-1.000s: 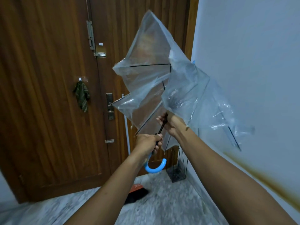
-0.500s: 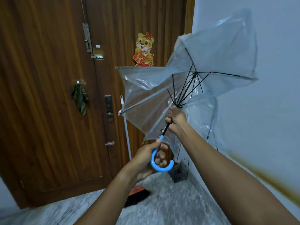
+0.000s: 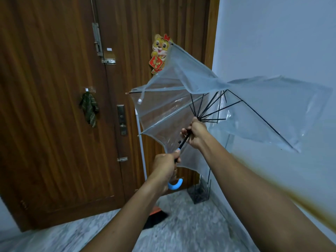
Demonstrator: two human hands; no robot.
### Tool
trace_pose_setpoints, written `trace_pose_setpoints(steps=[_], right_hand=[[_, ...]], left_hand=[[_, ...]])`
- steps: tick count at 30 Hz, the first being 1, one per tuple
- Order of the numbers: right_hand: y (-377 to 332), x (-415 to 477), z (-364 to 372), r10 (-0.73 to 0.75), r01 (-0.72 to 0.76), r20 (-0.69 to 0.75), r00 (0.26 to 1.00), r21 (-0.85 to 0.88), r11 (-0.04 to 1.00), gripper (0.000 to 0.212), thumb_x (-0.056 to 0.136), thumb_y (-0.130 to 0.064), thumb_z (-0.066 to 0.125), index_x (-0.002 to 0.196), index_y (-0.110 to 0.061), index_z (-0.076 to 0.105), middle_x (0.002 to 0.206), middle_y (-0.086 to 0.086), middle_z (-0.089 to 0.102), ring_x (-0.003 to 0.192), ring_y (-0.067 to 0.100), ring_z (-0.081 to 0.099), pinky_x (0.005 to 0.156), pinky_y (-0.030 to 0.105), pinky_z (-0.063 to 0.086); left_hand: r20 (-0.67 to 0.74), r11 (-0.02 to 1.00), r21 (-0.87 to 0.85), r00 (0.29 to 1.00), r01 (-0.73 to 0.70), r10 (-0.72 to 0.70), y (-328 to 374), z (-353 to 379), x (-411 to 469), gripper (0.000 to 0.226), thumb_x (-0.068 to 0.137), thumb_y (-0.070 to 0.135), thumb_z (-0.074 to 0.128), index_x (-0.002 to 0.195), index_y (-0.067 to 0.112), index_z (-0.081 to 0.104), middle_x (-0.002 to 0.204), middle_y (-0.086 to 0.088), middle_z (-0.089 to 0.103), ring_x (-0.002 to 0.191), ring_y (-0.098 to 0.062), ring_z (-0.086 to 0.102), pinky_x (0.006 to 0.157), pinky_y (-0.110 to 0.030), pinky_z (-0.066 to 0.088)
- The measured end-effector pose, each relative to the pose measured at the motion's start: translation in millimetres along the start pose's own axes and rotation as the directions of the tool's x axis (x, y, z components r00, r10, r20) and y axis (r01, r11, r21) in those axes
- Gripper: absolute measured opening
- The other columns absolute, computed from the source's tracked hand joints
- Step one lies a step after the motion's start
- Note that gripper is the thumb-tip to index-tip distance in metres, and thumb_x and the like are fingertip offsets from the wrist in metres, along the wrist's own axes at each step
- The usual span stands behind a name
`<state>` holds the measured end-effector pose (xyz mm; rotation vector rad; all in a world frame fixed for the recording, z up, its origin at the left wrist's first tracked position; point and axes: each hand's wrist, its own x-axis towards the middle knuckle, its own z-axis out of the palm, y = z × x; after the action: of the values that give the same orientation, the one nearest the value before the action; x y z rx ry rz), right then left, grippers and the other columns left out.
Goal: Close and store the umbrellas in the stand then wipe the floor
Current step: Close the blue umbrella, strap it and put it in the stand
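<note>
The clear umbrella (image 3: 181,99) hung in the air before the wooden door (image 3: 54,106), its canopy half folded and crumpled, the black ribs (image 3: 209,110) fanning out from the runner. Half a second before, the canopy had stood higher and further right, against the white wall (image 3: 272,42); now it had swung lower and spread wide, one panel reaching toward the door and another out to the right. It had not drawn in any closer to the shaft, so the closing looked unfinished, with the runner yet to be pulled down fully.

The right hand (image 3: 197,135) was wrapped tight round the shaft at the runner, just under the rib hub. The left hand (image 3: 166,165) was closed in a fist on the lower shaft, above the blue hooked handle (image 3: 175,185), having shifted up from the hook itself.

Below, the wire umbrella stand (image 3: 201,192) stood on the marble floor (image 3: 181,230) in the corner by the wall, well apart from the umbrella. A dark brush with an orange back (image 3: 156,217) lay on the floor near the door. The wiping seemed not yet begun.
</note>
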<state>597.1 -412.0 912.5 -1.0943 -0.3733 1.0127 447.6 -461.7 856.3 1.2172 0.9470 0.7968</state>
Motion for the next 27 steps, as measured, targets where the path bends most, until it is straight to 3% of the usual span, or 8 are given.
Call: trace_pose_setpoints(steps=[4,6,11,15,18,21,24,27], right_hand=[[4,-5,6,-0.037,0.036,-0.011,0.999,-0.05,0.998,0.04,0.109,-0.038,0.031,0.077,-0.015,0.042,0.048,-0.004,0.044,0.05,0.015,0.06,0.06,0.032,0.047],[14,-9,9,-0.031,0.032,0.003,1.0,-0.071,0.997,0.041,0.108,-0.039,0.032,0.076,-0.016,0.042,0.042,-0.006,0.046,0.048,0.015,0.064,0.062,0.03,0.043],[43,-16,7,0.07,-0.058,0.093,0.993,-0.131,0.99,0.058,0.106,-0.053,0.027,0.068,-0.013,0.046,0.042,-0.001,0.059,0.046,0.013,0.061,0.045,0.017,0.038],[49,-13,-1,0.099,-0.073,0.08,0.992,-0.271,0.96,0.066,0.103,-0.061,0.024,0.086,-0.011,0.062,0.078,0.008,0.072,0.053,0.016,0.063,0.038,0.016,0.043],[60,-20,-3,0.113,-0.074,0.11,0.987,-0.309,0.948,0.054,0.105,-0.055,0.03,0.097,-0.014,0.064,0.088,0.006,0.074,0.072,0.021,0.067,0.051,0.026,0.051],[76,-34,2,-0.012,0.078,0.13,0.991,-0.516,0.853,0.044,0.107,-0.042,0.035,0.113,-0.009,0.062,0.104,0.01,0.071,0.083,0.022,0.065,0.065,0.031,0.051],[78,-46,0,-0.135,0.259,0.239,0.962,-0.624,0.738,0.028,0.101,-0.033,0.05,0.092,-0.013,0.067,0.106,0.002,0.071,0.099,0.021,0.066,0.091,0.038,0.053],[56,-66,-6,-0.488,0.468,0.133,0.863,-0.578,0.669,0.028,0.09,-0.035,0.064,0.069,-0.016,0.068,0.068,-0.005,0.069,0.068,0.015,0.066,0.071,0.034,0.055]], left_hand=[[-0.095,0.997,0.066,0.994,-0.043,0.049,2,5,6,0.038,0.097,0.039,0.059,0.074,0.01,0.061,0.04,0.003,0.035,0.035,-0.014,0.031,0.047,-0.025,0.028],[-0.13,0.996,0.058,0.988,-0.075,0.082,4,9,12,0.037,0.095,0.037,0.062,0.07,0.01,0.063,0.039,0.002,0.039,0.04,-0.017,0.035,0.052,-0.027,0.03],[-0.223,0.983,0.126,0.962,-0.133,0.159,6,11,22,0.043,0.093,0.03,0.065,0.055,0.012,0.057,0.046,-0.005,0.044,0.049,-0.023,0.042,0.055,-0.03,0.032],[-0.233,0.972,0.206,0.959,-0.116,0.164,-5,3,25,0.042,0.093,0.035,0.063,0.06,0.01,0.057,0.045,-0.003,0.041,0.046,-0.02,0.039,0.054,-0.029,0.03],[-0.238,0.947,0.278,0.944,-0.158,0.227,-17,-5,30,0.046,0.096,0.037,0.059,0.058,0.013,0.054,0.052,-0.004,0.042,0.05,-0.018,0.038,0.053,-0.03,0.025],[-0.296,0.93,0.303,0.908,-0.206,0.297,-19,-14,41,0.05,0.097,0.037,0.059,0.056,0.008,0.056,0.05,-0.003,0.047,0.049,-0.015,0.041,0.052,-0.03,0.027],[-0.359,0.918,0.292,0.858,-0.269,0.366,-14,-19,48,0.049,0.098,0.034,0.058,0.056,0.011,0.05,0.052,-0.005,0.042,0.049,-0.015,0.036,0.05,-0.03,0.023],[-0.416,0.911,0.246,0.813,-0.331,0.407,-9,-20,50,0.048,0.099,0.03,0.056,0.059,0.01,0.041,0.057,-0.008,0.032,0.053,-0.016,0.029,0.051,-0.031,0.018]])
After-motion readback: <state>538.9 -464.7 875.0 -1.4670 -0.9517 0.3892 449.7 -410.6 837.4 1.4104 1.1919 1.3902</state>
